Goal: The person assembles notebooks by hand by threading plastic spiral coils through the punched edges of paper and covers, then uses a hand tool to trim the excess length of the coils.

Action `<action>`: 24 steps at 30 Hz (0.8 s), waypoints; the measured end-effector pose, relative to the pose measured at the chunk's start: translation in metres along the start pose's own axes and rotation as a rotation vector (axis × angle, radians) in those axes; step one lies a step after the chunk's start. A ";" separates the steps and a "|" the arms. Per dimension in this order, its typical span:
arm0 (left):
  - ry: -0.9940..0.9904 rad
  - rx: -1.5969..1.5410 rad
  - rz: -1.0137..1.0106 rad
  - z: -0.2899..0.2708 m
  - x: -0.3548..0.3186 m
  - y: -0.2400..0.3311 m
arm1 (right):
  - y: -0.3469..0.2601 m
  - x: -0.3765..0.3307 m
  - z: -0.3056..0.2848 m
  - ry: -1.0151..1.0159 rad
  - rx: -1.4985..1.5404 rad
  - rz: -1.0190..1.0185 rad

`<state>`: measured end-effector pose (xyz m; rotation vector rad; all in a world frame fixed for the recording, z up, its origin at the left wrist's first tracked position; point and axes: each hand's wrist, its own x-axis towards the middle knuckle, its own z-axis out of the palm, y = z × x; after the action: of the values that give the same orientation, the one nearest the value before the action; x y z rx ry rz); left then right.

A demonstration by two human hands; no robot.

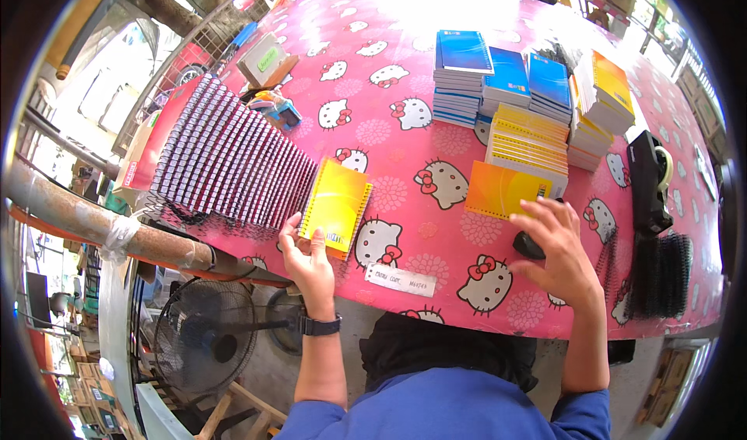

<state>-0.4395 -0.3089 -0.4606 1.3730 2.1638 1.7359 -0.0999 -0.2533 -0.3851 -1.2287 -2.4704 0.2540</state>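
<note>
My left hand (309, 267) grips the lower left corner of a yellow spiral notebook (338, 205), with the thumb on its cover. That notebook lies at the near end of a long row of spiral-bound notebooks (226, 160), their bindings facing up. My right hand (559, 245) is open, fingers spread above a rounded black object (528, 245) whose kind I cannot make out. Its fingertips are at the lower right corner of an orange-yellow notebook (502, 189). Behind that one, several yellow notebooks (529, 140) lie overlapped in a row.
Blue notebook stacks (463, 51) and another yellow stack (605, 86) stand at the back right. A black tape dispenser (647, 183) and black binding coils (661, 276) are at the right. A paper label (401, 280) lies near the pink table's (428, 230) front edge. A fan (204, 323) stands below left.
</note>
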 end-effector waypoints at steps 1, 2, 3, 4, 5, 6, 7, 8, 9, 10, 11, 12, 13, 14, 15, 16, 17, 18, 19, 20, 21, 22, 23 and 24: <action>-0.026 0.135 0.061 -0.005 0.002 -0.022 | 0.005 -0.008 0.000 -0.153 -0.057 0.055; -0.034 0.134 0.058 -0.006 0.002 -0.018 | 0.012 -0.013 0.004 -0.158 -0.058 0.062; -0.048 0.361 0.081 -0.008 0.001 -0.012 | 0.019 -0.017 0.011 -0.168 -0.046 0.060; -0.063 0.587 0.107 -0.008 0.001 -0.005 | 0.025 -0.021 0.017 -0.177 -0.034 0.059; -0.035 0.585 0.139 -0.006 0.002 -0.001 | 0.030 -0.023 0.024 -0.100 -0.030 0.074; -0.043 0.581 0.141 -0.004 0.000 0.001 | 0.031 -0.025 0.023 -0.102 -0.032 0.083; -0.046 0.576 0.225 -0.002 -0.003 0.003 | 0.032 -0.025 0.021 -0.032 -0.010 0.047; -0.048 0.566 0.309 0.002 -0.005 0.004 | 0.033 -0.024 0.018 0.038 0.007 0.012; -0.059 0.553 0.446 0.005 -0.002 0.005 | 0.036 -0.021 0.009 0.116 0.018 0.049; -0.067 0.542 0.450 0.005 -0.002 0.004 | 0.040 -0.018 0.001 0.241 0.006 0.109; -0.244 0.512 0.422 0.004 -0.002 0.004 | 0.050 -0.016 -0.004 0.293 -0.066 0.155; -0.423 0.473 0.400 0.008 0.000 0.004 | 0.062 -0.012 -0.010 0.347 -0.146 0.207; -0.435 0.455 0.412 0.010 0.001 0.002 | 0.070 -0.007 -0.011 0.353 -0.161 0.225; -0.406 0.419 0.413 0.012 0.003 0.002 | 0.078 -0.002 -0.007 0.427 -0.215 0.203; -0.372 0.387 0.410 0.012 0.004 0.003 | 0.082 0.004 -0.004 0.499 -0.267 0.172; -0.338 0.356 0.405 0.016 0.005 0.005 | 0.078 0.011 0.001 0.471 -0.258 0.152; -0.316 0.317 0.381 0.019 0.003 0.018 | 0.070 0.026 0.015 0.437 -0.228 0.118; -0.326 0.301 0.397 0.030 0.001 0.033 | 0.070 0.033 0.024 0.447 -0.242 0.136; -0.353 0.191 0.381 0.039 -0.002 0.048 | 0.071 0.040 0.034 0.448 -0.235 0.141; -0.381 0.078 0.366 0.048 -0.004 0.060 | 0.075 0.044 0.036 0.450 -0.231 0.149; -0.417 0.052 0.380 0.054 -0.007 0.068 | 0.080 0.048 0.033 0.459 -0.236 0.151; -0.416 0.045 0.390 0.060 -0.010 0.076 | 0.085 0.052 0.029 0.486 -0.263 0.140; -0.426 -0.029 0.391 0.067 -0.014 0.082 | 0.088 0.054 0.026 0.507 -0.287 0.131; -0.437 -0.105 0.392 0.073 -0.018 0.088 | 0.089 0.054 0.022 0.510 -0.292 0.136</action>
<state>-0.3384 -0.2668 -0.4252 2.0200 1.6330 1.4331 -0.0735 -0.1564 -0.4204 -1.3726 -2.0276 -0.3595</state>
